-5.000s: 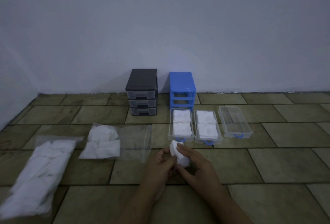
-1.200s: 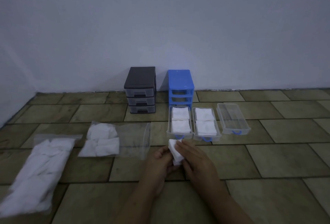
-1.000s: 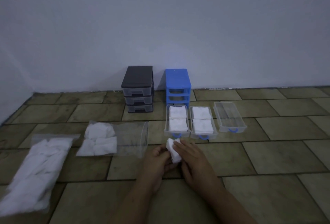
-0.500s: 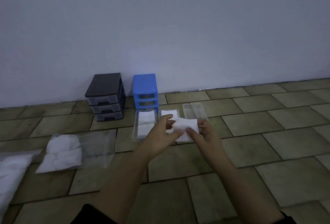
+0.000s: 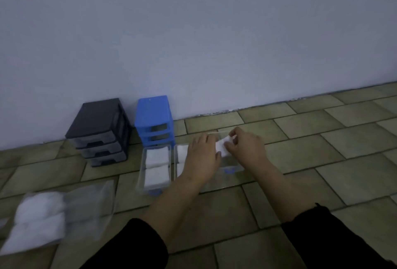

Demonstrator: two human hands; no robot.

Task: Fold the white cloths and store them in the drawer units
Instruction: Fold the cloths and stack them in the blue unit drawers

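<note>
- hands: left hand [image 5: 203, 157] and right hand [image 5: 245, 145] both pinch a small folded white cloth [image 5: 223, 147]
- cloth sits over the rightmost clear plastic drawer tray [image 5: 231, 169] on the tiled floor, near the blue drawer unit [image 5: 153, 116]

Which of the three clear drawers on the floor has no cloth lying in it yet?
The rightmost drawer, beneath the hands: its visible floor is bare. The left drawer and the middle drawer both show white cloths.

Your left hand [image 5: 203, 157] and right hand [image 5: 245, 146] pinch a folded white cloth [image 5: 223, 147] over the clear drawer [image 5: 233, 169] right of the blue drawer unit [image 5: 153, 119]; beside it stands the black unit [image 5: 98, 131].
</note>
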